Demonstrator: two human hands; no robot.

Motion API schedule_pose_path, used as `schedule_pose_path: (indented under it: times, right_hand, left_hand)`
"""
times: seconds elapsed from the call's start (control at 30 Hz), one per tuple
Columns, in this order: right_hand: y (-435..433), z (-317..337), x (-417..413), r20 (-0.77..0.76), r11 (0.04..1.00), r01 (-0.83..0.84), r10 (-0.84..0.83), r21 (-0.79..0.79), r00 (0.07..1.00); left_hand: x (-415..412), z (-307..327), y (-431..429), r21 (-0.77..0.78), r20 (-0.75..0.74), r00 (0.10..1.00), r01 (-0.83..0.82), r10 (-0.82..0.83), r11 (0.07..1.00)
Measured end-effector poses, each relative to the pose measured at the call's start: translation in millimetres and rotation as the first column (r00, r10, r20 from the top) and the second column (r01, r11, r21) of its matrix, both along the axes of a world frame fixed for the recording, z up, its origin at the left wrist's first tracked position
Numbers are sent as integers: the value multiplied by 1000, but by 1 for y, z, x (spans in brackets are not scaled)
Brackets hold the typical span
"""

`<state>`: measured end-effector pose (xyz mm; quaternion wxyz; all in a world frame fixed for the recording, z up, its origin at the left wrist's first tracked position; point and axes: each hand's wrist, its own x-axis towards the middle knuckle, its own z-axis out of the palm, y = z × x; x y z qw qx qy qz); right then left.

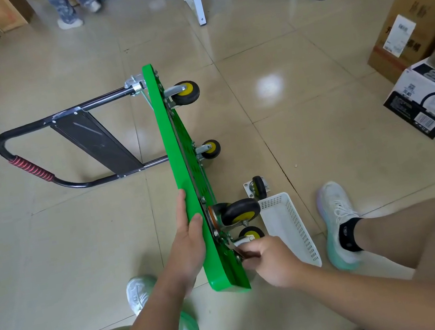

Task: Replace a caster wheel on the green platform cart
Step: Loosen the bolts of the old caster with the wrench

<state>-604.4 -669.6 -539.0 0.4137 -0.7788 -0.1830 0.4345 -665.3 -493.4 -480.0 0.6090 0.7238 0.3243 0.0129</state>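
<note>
Caster wheel: the right hand clenches its fingers round a dark-handled tool at the wheel's mounting plate, low on the green platform cart, which stands on edge on the floor. The left hand lies flat, fingers straight, bracing the deck. Seat the tool squarely and brace the cart firmly against tipping.

The green platform cart stands tipped on one long edge on the tiled floor, underside facing right, its black handle with a red grip wrap sticking out to the left. Four black-tyred, yellow-hubbed wheels are on the underside: upper far caster, lower far caster, upper near caster, lower near caster. A loose caster with its plate lies on the floor just right of the near end. A dark-handled tool, gripped in the right hand, sits at the lower near caster's mount.
</note>
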Motion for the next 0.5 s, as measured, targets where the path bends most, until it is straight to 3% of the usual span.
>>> schedule_pose_path:
  times: [0.3, 0.5]
  right_hand:
    - [-13, 55, -2, -307, 999, 0, 13, 42, 952]
    - [-3, 66, -2, -346, 999, 30, -17, 31, 938]
  left_hand:
    - [0, 4, -2, 19, -18, 1000, 11, -11, 1000]
    - [0, 3, -2, 40, -20, 1000, 6, -5, 999]
